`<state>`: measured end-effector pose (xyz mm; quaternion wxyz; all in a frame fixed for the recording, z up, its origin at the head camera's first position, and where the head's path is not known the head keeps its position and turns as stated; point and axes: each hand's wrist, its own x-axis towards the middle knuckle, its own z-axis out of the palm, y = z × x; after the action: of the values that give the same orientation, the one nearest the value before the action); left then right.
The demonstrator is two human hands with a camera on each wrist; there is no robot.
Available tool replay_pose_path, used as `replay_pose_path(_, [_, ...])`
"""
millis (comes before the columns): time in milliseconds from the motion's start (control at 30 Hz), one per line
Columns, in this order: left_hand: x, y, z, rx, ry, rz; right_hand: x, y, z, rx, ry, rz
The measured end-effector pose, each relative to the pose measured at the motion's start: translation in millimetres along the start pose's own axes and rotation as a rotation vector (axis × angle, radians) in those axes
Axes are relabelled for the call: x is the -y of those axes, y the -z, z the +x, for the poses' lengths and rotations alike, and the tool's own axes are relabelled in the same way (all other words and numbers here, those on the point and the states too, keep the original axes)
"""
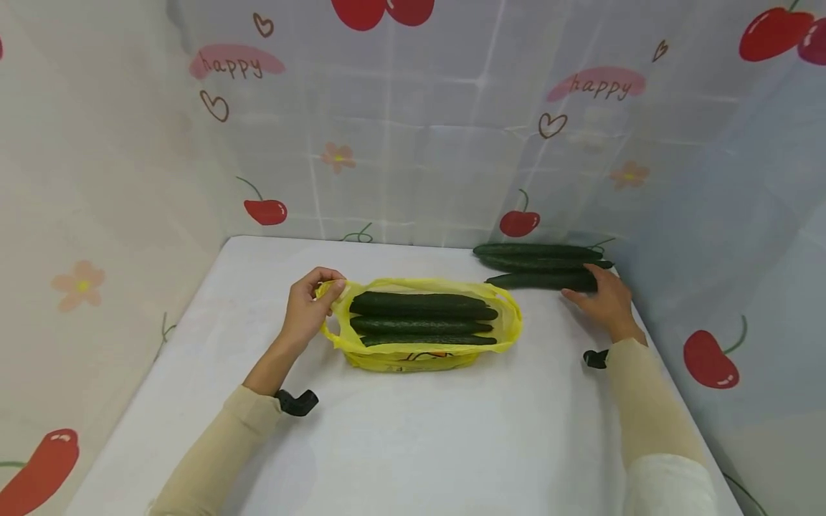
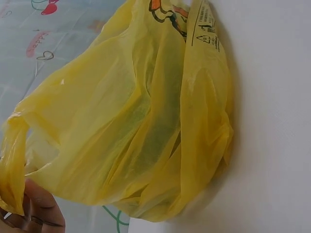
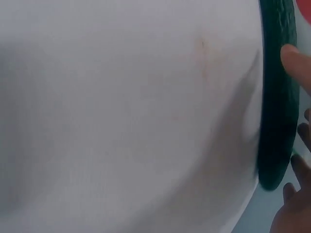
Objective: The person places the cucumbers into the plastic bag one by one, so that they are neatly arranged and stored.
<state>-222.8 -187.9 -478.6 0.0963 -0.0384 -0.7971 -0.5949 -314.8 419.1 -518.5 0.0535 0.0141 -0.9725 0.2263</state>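
A yellow plastic bag (image 1: pixel 413 360) lies on the table with its mouth spread, and several dark green cucumbers (image 1: pixel 422 306) lie side by side inside it. At the bag's left end my left hand (image 1: pixel 308 304) holds a handle loop between thumb and fingers; the left wrist view shows the handle (image 2: pixel 13 165) in those fingers. To the right of the bag, my right hand (image 1: pixel 606 301) grips the right end of the nearest loose cucumber (image 1: pixel 542 281). The right wrist view has the thumb (image 3: pixel 294 60) on one side of this cucumber and the other fingers along its far side.
Behind the gripped cucumber, more loose cucumbers (image 1: pixel 535 251) lie at the back right of the white table (image 1: pixel 419 444). A printed curtain (image 1: pixel 413 179) hangs along the back edge and at both sides. Dark wrist devices (image 1: pixel 298 403) sit on both wrists.
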Motion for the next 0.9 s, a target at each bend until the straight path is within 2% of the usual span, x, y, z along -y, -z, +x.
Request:
replay_pose_path(167, [-0.5,0.8,-0.3,-0.014,-0.004,-0.023,-15.8,1.1,1.1,0.036,-0.008,-0.071])
replay_pose_path(400, [-2.5,0.5,-1.2,-0.01,-0.009,-0.017,-14.7,-0.1,-3.3,-0.027,0.049,-0.131])
replay_pose_path(500, [-3.5,2.0,-1.7,-0.012,-0.007,0.001,-15.0,0.9,-6.1,-0.012,0.088,-0.183])
replay_pose_path(667, [-3.3,4.7,-2.7,-0.009,-0.003,0.013,-17.1,0.8,-10.6,0.044,0.153,-0.186])
replay_pose_path(900, [-3.4,5.9,-5.4,-0.019,0.005,0.006,-11.8,-2.5,-15.6,0.071,0.146,-0.205])
